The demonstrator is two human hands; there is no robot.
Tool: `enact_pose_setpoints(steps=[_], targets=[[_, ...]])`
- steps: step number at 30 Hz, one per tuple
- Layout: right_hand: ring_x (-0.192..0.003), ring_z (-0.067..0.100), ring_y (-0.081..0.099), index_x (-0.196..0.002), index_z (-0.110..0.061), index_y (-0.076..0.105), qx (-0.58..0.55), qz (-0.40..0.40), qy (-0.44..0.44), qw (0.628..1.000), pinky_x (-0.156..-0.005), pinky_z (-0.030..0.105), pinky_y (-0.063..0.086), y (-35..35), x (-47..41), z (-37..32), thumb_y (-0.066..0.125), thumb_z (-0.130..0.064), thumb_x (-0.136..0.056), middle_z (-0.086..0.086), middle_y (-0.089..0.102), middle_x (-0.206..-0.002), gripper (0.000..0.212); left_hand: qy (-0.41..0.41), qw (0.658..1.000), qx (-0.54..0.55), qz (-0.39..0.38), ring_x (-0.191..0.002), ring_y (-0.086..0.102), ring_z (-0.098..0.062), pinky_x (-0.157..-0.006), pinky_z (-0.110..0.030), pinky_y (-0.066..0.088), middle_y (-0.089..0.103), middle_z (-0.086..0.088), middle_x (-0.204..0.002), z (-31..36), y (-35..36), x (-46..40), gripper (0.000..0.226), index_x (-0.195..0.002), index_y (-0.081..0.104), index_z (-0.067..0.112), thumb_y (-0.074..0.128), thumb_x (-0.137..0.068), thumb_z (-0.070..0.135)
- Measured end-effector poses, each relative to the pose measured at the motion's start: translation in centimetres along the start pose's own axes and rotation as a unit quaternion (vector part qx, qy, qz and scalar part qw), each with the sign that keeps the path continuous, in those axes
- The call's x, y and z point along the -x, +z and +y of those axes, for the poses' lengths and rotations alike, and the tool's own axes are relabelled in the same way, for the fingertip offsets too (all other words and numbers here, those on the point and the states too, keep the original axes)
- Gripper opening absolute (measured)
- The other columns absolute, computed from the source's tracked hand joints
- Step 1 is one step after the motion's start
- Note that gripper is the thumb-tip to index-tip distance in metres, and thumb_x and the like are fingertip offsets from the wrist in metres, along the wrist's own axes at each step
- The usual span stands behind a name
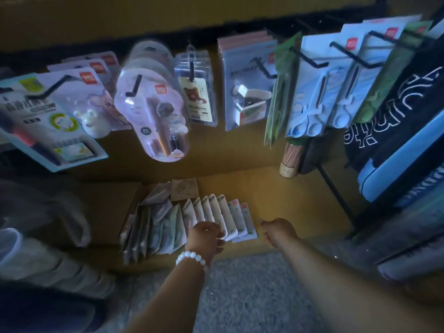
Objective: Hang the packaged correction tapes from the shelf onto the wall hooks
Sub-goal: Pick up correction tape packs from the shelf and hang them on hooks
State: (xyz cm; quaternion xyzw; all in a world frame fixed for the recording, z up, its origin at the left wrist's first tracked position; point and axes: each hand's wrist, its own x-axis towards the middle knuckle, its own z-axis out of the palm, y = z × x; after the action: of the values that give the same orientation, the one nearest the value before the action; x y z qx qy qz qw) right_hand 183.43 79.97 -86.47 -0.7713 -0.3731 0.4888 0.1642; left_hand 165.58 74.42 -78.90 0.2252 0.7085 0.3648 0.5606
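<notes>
Left hand (208, 236), a white bead bracelet (191, 258) at its wrist, reaches down onto the row of packs (225, 216) on the shelf (288, 200); its fingers curl over the near edge of the white cards, seemingly gripping one or more of them. Right hand (278, 230) hovers just beside the row's right end, fingers loosely curled, holding nothing.

Packs are flat white cards standing on edge, overlapped like fanned tiles, each with a small red square logo near the top; one bears a "20". To their left lies a denser bunch of greyish, greenish packets (153, 227), too dim and blurred to read.

On the wall above, black wire hooks (310, 57) carry blister packs: a clear rounded one (153, 102) with a red logo, a card with a brown bear (195, 97), and pale blue cards with scissors (319, 92). A dark fabric item (394, 102) at the right shows outlined white lettering, not legible. The shelf is smooth tan board; the floor (240, 296) is grey speckled carpet.
</notes>
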Motion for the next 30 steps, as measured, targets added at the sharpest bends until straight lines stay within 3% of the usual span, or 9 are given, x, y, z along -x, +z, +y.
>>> enact_pose_setpoints(steps=[4,6,12,16,18,20,22,25,30], targets=[[-0.048,0.023,0.043,-0.055,-0.012,0.044,-0.025,-0.029,0.056,0.998,-0.050,0.029,0.034,0.8,-1.5,0.7,0.056,-0.032,-0.089,0.009,0.044,-0.057,0.041,-0.014,1.000,-0.006,0.007,-0.052,0.055,-0.019,-0.051,-0.025,0.047,0.062,-0.008,-0.071,-1.0,0.4,-1.1,0.015,-0.088,0.059,0.008,0.050,-0.099,0.010],[-0.047,0.022,0.039,-0.055,-0.013,0.042,-0.023,-0.041,0.067,0.997,-0.052,0.030,0.034,1.2,-2.0,0.9,0.055,-0.032,-0.089,0.007,0.040,-0.055,0.040,-0.023,1.000,0.002,0.000,-0.052,0.052,-0.020,-0.054,-0.026,0.045,0.059,-0.009,-0.069,-1.3,0.6,-1.4,0.018,-0.084,0.057,0.008,0.048,-0.099,0.008],[-0.083,0.029,0.060,-0.069,-0.008,0.056,-0.030,-0.032,0.073,0.996,-0.082,0.038,0.051,3.1,-3.6,0.4,0.059,-0.037,-0.086,0.011,0.057,-0.077,0.034,-0.031,1.000,0.002,-0.006,-0.055,0.051,-0.021,-0.056,-0.028,0.043,0.058,-0.010,-0.071,-1.8,1.2,-2.6,0.019,-0.083,0.055,0.008,0.047,-0.100,0.006],[-0.078,0.027,0.054,-0.079,-0.007,0.053,-0.042,-0.035,0.082,0.995,-0.070,0.034,0.044,4.2,-4.7,0.1,0.062,-0.045,-0.084,0.007,0.047,-0.065,0.039,-0.025,1.000,0.000,-0.006,-0.058,0.055,-0.021,-0.058,-0.029,0.046,0.061,-0.008,-0.074,-2.3,1.3,-3.4,0.016,-0.087,0.056,0.008,0.047,-0.100,0.008],[-0.082,0.027,0.058,-0.069,-0.009,0.048,-0.037,-0.043,0.097,0.994,-0.077,0.034,0.048,4.4,-5.0,0.1,0.060,-0.047,-0.084,0.005,0.045,-0.063,0.043,-0.024,1.000,0.003,-0.005,-0.058,0.055,-0.021,-0.058,-0.029,0.047,0.061,-0.009,-0.074,-2.4,1.4,-3.8,0.017,-0.085,0.056,0.009,0.049,-0.100,0.009],[-0.087,0.025,0.057,-0.071,-0.011,0.049,-0.019,-0.051,0.103,0.993,-0.084,0.035,0.049,4.6,-5.3,0.0,0.058,-0.046,-0.086,0.003,0.046,-0.066,0.040,-0.024,1.000,0.007,-0.005,-0.057,0.055,-0.020,-0.057,-0.028,0.047,0.062,-0.008,-0.073,-2.4,1.5,-4.0,0.015,-0.086,0.057,0.008,0.051,-0.100,0.010],[-0.079,0.025,0.054,-0.078,-0.008,0.051,0.008,-0.045,0.115,0.992,-0.078,0.034,0.047,4.7,-5.7,-0.1,0.056,-0.048,-0.087,0.005,0.044,-0.065,0.042,-0.019,1.000,0.009,-0.003,-0.056,0.055,-0.019,-0.055,-0.027,0.047,0.062,-0.008,-0.072,-2.6,1.6,-4.1,0.012,-0.090,0.058,0.007,0.053,-0.100,0.012],[-0.060,0.023,0.046,-0.064,-0.009,0.048,0.042,-0.039,0.109,0.992,-0.069,0.031,0.040,4.7,-6.2,-0.3,0.054,-0.047,-0.088,0.007,0.043,-0.061,0.045,-0.009,1.000,0.005,0.001,-0.056,0.056,-0.018,-0.055,-0.027,0.049,0.062,-0.007,-0.072,-2.7,1.7,-4.3,0.013,-0.092,0.059,0.006,0.052,-0.100,0.014],[-0.063,0.024,0.053,-0.073,-0.008,0.056,0.010,-0.049,0.110,0.993,-0.066,0.029,0.042,5.0,-6.6,-0.7,0.050,-0.047,-0.091,0.011,0.057,-0.073,0.043,-0.015,1.000,0.004,0.003,-0.057,0.057,-0.019,-0.058,-0.028,0.051,0.062,-0.007,-0.072,-3.0,1.9,-4.7,0.012,-0.096,0.059,0.005,0.051,-0.100,0.013]])
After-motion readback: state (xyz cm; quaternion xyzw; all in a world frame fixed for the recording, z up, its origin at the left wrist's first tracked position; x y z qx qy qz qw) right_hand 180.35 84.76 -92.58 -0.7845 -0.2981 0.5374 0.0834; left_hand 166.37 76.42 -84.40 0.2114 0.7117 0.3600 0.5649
